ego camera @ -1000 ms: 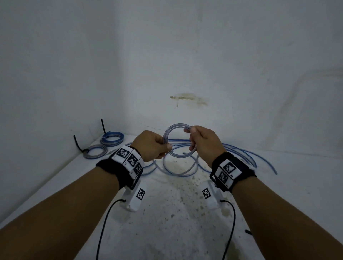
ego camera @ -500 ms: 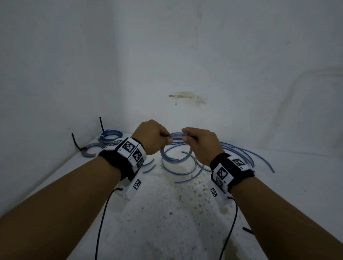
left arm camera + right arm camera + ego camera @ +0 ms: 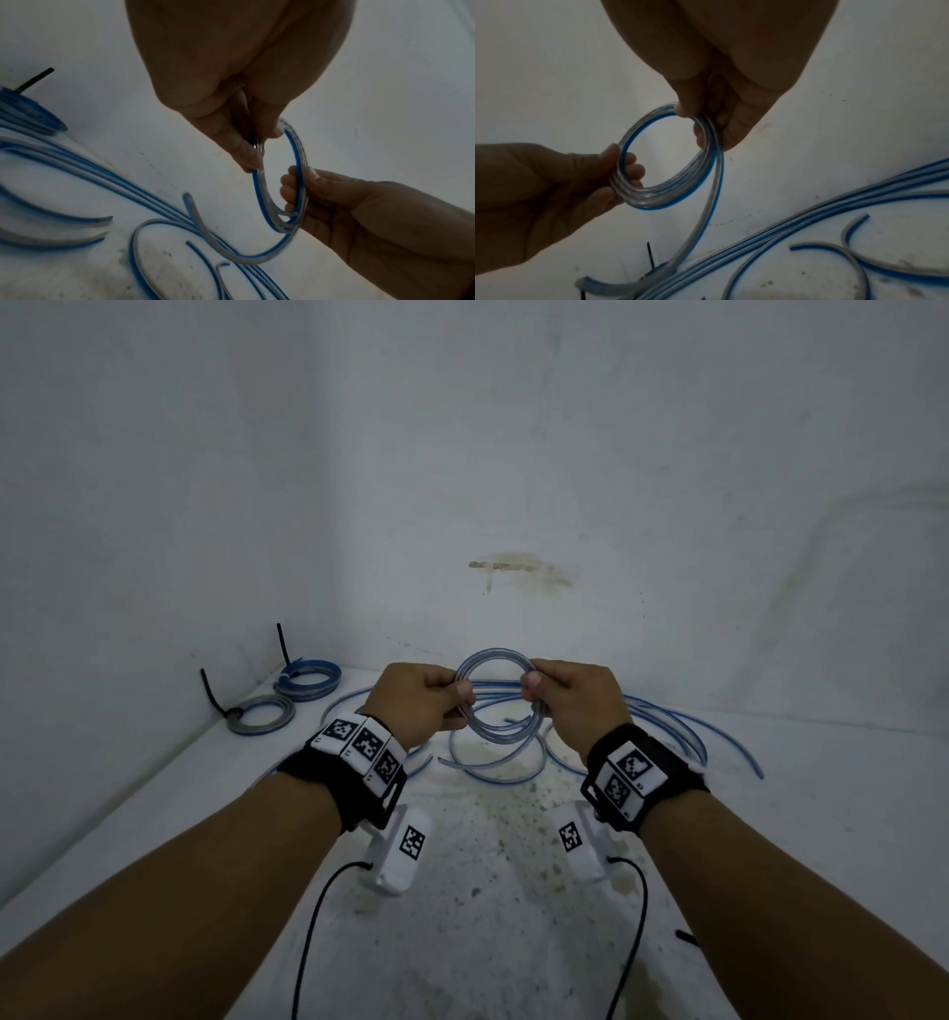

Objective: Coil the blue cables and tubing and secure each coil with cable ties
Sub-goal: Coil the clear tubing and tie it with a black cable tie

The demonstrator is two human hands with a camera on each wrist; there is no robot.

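You hold a small coil of clear tubing with a blue stripe (image 3: 495, 698) upright in the air above the white tabletop (image 3: 821, 814), between your two hands. Your left hand (image 3: 418, 703) pinches the coil's left side, thumb over the loops and fingers curled through the ring. Your right hand (image 3: 575, 701) grips the right side the same way. From the coil, one loose tail of the tubing drops down to the tabletop. Beneath and behind your hands, more loose blue-striped tubing (image 3: 667, 726) lies in long curves, with a few short cut ends near the middle. Well to the left, in the corner by the wall, two finished coils rest flat: a blue coil (image 3: 308, 680) farther back and a grey coil (image 3: 262, 716) nearer you, each with a black cable tie (image 3: 213, 693) sticking up from it. Both wrists wear black bands with square printed markers.
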